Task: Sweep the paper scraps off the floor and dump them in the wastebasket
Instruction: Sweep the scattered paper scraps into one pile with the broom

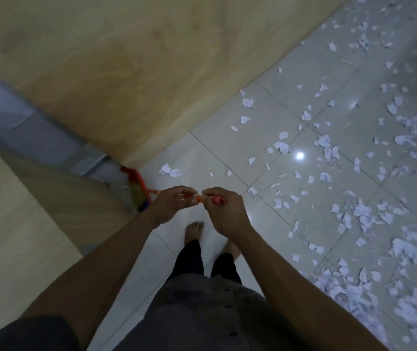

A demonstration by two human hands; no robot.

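Mostly hidden handle [199, 198], left hand [170, 205], right hand [223, 211]

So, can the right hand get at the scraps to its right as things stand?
Probably not without stooping: the right hand grips the handle with the left hand, and the scraps lie down on the floor. Nothing stands between, so bending down should do.

- Both bare arms reach forward and down, the forearms converging in front of the body.
- The left hand [174, 205], back up, pinches a thin orange handle [199, 198] between thumb and fingertips.
- The right hand [223, 211] curls in a fist round the same handle, just beside the left fingertips.
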